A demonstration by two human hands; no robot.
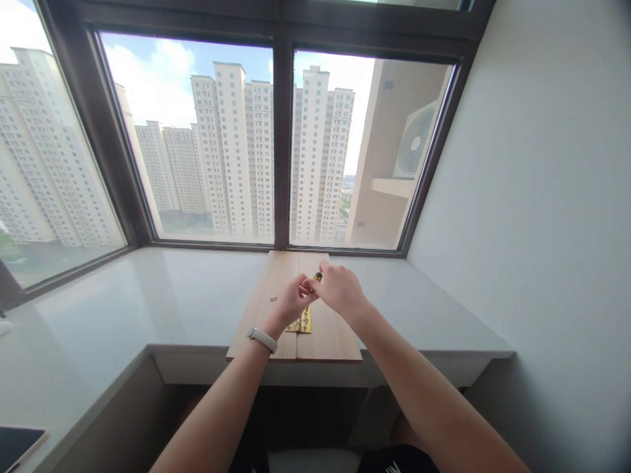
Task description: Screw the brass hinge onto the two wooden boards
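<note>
Two wooden boards (pixel 276 289) lie side by side on the white windowsill counter (pixel 148 295). A brass hinge (pixel 303 322) sits across their seam near the front. My right hand (pixel 340 289) is closed around a small tool with a yellow and black handle (pixel 318 278), probably a screwdriver, held over the hinge. My left hand (pixel 290 299), with a pale wristband (pixel 261 339), pinches at the tool's tip or a small screw; which one is hidden by the fingers. A small dark screw (pixel 273 299) lies loose on the left board.
A wide dark-framed window (pixel 282 131) rises behind the counter, and a white wall (pixel 532 197) closes the right side. A dark tablet or phone (pixel 17 443) lies at the counter's near left corner. The boards overhang the counter's front edge slightly.
</note>
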